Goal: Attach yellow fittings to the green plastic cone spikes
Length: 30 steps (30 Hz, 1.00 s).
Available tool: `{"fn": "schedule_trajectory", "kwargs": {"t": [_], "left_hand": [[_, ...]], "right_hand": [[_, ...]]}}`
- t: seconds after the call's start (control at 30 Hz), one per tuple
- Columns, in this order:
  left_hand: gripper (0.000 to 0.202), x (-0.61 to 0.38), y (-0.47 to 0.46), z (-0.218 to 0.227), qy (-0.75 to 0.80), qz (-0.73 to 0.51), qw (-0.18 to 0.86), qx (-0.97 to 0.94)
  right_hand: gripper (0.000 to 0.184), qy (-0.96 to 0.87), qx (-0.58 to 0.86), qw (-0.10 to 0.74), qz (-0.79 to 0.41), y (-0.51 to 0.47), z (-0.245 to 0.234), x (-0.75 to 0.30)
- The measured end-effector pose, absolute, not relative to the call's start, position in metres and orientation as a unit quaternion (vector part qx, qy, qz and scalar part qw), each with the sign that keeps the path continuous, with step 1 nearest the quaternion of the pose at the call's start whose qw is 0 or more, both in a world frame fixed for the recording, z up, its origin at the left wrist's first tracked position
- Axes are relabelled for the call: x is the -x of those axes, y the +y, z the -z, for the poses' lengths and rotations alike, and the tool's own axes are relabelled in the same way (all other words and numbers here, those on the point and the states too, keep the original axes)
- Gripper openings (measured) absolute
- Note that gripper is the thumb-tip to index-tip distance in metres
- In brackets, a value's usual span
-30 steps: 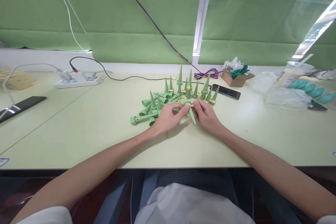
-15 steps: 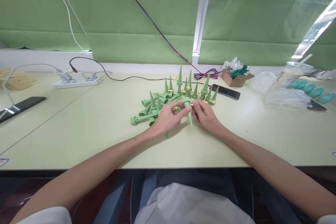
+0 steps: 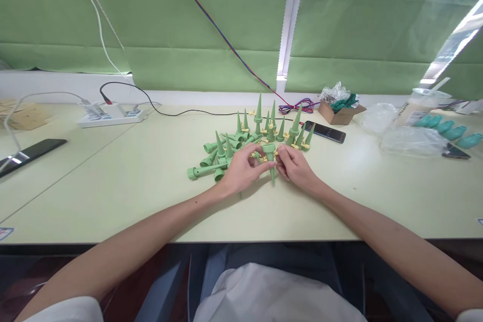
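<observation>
Both my hands meet at the table's middle on one green plastic spike (image 3: 270, 161), which points tip down with its wide cup end up. My left hand (image 3: 241, 171) pinches it from the left and my right hand (image 3: 296, 167) from the right, fingers closed. A small yellow piece shows at the spike between my fingertips. Just behind lies a heap of several more green spikes (image 3: 249, 138), some upright, some lying flat, with yellow bits among them.
A black phone (image 3: 325, 132) and a small cardboard box (image 3: 341, 110) lie right of the heap. Clear bags and teal parts (image 3: 449, 131) are far right. A power strip (image 3: 111, 114) with cables and another phone (image 3: 32, 152) are at left.
The spike between my hands has swung from a slant to nearly vertical, tip down. Both hands have drawn slightly closer together around it.
</observation>
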<state>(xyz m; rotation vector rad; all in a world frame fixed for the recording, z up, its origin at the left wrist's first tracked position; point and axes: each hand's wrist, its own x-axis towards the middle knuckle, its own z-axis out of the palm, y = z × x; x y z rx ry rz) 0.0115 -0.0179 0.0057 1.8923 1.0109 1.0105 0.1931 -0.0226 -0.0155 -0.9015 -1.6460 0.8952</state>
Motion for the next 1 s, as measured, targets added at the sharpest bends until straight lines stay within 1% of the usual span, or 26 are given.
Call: {"fn": "schedule_trajectory", "kwargs": {"t": [0.2,0.3,0.47,0.57,0.63,0.73,0.83,1.0], "left_hand": [[0.027,-0.010,-0.013,0.003,0.346,-0.429,0.314,-0.773],[0.025,-0.010,-0.014,0.004,0.334,-0.435,0.300,-0.780],[0.016,-0.011,-0.017,0.001,0.325,-0.429,0.280,-0.795],[0.018,-0.011,-0.019,-0.002,0.337,-0.424,0.276,-0.794],[0.022,-0.011,-0.020,-0.004,0.359,-0.414,0.299,-0.781],[0.027,-0.011,-0.020,-0.006,0.375,-0.396,0.371,-0.752],[0.029,-0.011,-0.018,-0.006,0.369,-0.399,0.430,-0.720],[0.031,-0.011,-0.014,-0.005,0.357,-0.394,0.495,-0.687]], "right_hand": [[0.054,-0.679,0.368,0.496,-0.397,-0.024,0.015,-0.194],[0.056,-0.681,0.373,0.489,-0.398,-0.025,0.013,-0.194],[0.059,-0.692,0.382,0.477,-0.385,-0.027,0.011,-0.194],[0.058,-0.689,0.382,0.484,-0.381,-0.027,0.010,-0.193],[0.058,-0.684,0.382,0.493,-0.379,-0.026,0.011,-0.193],[0.055,-0.682,0.384,0.504,-0.364,-0.026,0.012,-0.193],[0.053,-0.687,0.394,0.512,-0.334,-0.026,0.013,-0.194],[0.050,-0.687,0.395,0.523,-0.313,-0.025,0.012,-0.194]]}}
